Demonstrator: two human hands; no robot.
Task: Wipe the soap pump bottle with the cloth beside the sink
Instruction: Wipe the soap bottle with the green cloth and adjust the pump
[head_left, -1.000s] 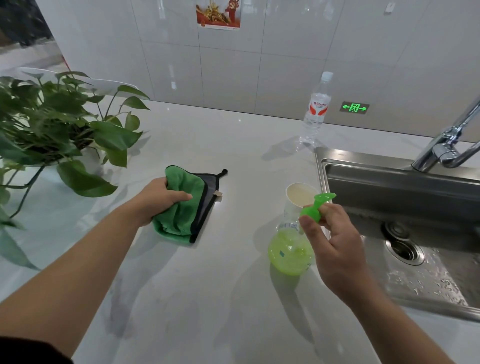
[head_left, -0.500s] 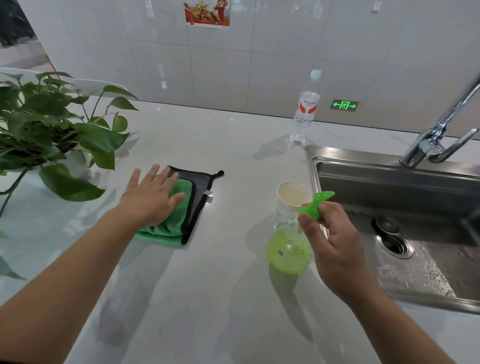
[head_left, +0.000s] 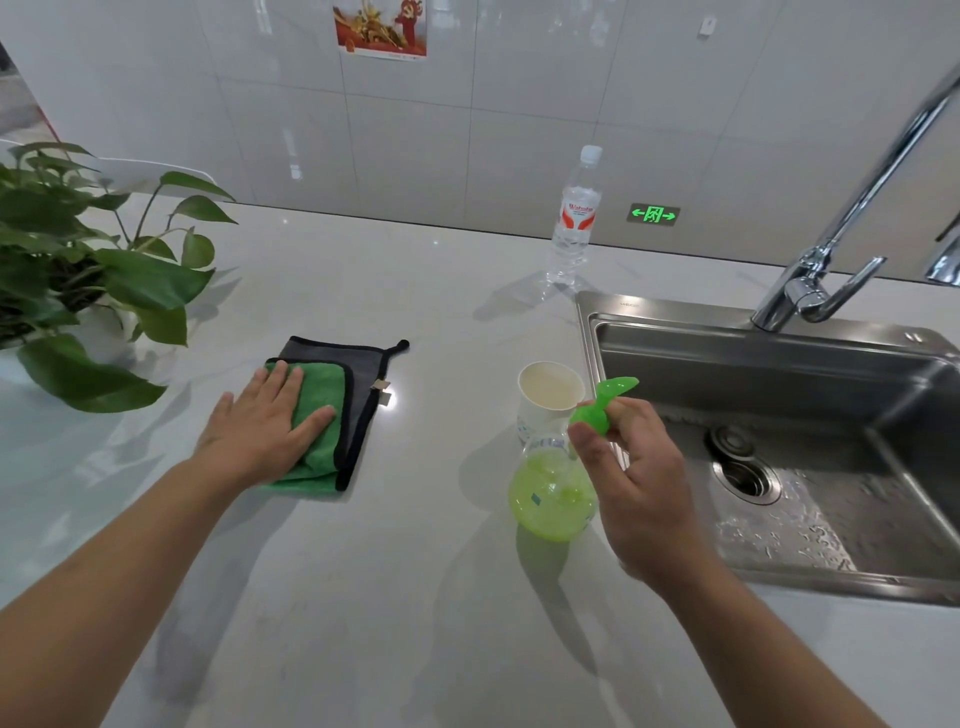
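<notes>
A round soap pump bottle (head_left: 548, 496) with green liquid and a green pump head stands on the white counter just left of the sink. My right hand (head_left: 631, 483) is closed around its neck and pump. A folded green and grey cloth (head_left: 332, 410) with black edging lies flat on the counter at centre left. My left hand (head_left: 262, 428) rests flat on the cloth's left part, fingers spread, pressing it down without gripping.
A white paper cup (head_left: 545, 397) stands right behind the soap bottle. A steel sink (head_left: 779, 364) with a tall tap (head_left: 831, 260) fills the right side. A clear water bottle (head_left: 576, 218) stands by the tiled wall. A leafy potted plant (head_left: 78, 270) sits far left.
My left hand had the cloth bunched in its grip; it has let go and flattened the cloth on the counter. My right hand stays on the bottle's pump.
</notes>
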